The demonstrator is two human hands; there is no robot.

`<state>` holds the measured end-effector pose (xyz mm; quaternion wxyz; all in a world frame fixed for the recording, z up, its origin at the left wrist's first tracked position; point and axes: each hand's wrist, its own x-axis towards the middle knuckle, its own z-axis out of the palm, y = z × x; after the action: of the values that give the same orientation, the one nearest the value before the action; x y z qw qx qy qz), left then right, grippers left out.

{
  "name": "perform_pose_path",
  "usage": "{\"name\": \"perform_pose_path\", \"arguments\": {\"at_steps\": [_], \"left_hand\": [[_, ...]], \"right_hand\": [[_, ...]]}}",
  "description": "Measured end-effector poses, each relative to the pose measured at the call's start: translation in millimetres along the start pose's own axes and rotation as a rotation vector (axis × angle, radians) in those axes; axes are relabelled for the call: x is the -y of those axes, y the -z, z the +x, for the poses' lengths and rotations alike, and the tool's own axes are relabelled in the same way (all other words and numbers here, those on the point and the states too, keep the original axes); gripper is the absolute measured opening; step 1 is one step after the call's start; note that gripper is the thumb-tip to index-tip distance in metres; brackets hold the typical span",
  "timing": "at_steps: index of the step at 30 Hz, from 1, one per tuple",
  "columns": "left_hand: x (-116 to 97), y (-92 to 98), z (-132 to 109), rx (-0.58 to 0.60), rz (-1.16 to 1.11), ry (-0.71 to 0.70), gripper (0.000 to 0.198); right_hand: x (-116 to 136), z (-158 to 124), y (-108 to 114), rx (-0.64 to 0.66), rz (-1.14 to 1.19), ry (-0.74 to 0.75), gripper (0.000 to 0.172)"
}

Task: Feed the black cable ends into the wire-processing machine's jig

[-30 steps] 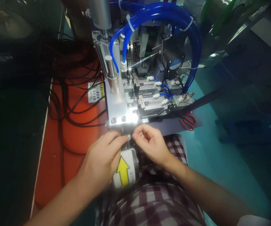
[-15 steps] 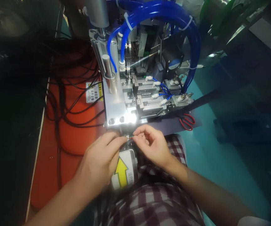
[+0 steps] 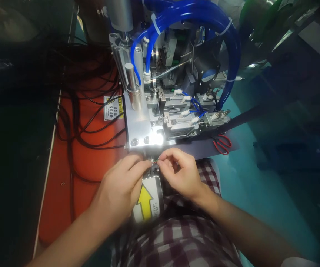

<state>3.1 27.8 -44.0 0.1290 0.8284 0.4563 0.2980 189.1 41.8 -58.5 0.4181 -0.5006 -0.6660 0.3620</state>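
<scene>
My left hand (image 3: 119, 183) is closed in a pinch, its fingertips on a small whitish piece (image 3: 152, 162) that looks like a wire connector. From it a few thin coloured wires (image 3: 156, 162) run across to my right hand (image 3: 181, 173), whose thumb and forefinger are pressed together on them. Both hands meet just in front of the bright metal plate (image 3: 140, 128) of a machine. Under the fingers lies a dark mechanism, mostly hidden. Below it is a white label with a yellow arrow (image 3: 145, 202).
Blue air hoses (image 3: 187, 11) arch over the machine's small pneumatic cylinders (image 3: 180, 124). Red-handled pliers or snips (image 3: 222, 144) lie on the right. Black cables (image 3: 75, 141) trail over the orange base (image 3: 93, 163) at left. A checked garment (image 3: 182, 237) shows below my arms.
The view has shifted slightly, so the machine sits a little further right. Both hands keep their pinch on the connector and wires, with hardly any movement.
</scene>
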Motion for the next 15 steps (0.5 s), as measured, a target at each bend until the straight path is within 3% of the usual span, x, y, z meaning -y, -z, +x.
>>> {"name": "perform_pose_path", "arguments": {"at_steps": [8,15], "left_hand": [[1.4,-0.5,-1.4,0.007,0.0,0.004,0.025],[0.8,-0.3,-1.0,0.004,-0.007,-0.003,0.024]], "right_hand": [[2.4,2.5,3.4,0.081,-0.244,0.235,0.01],[-0.7,-1.5,5.4,0.106,-0.246,0.242,0.011]]}}
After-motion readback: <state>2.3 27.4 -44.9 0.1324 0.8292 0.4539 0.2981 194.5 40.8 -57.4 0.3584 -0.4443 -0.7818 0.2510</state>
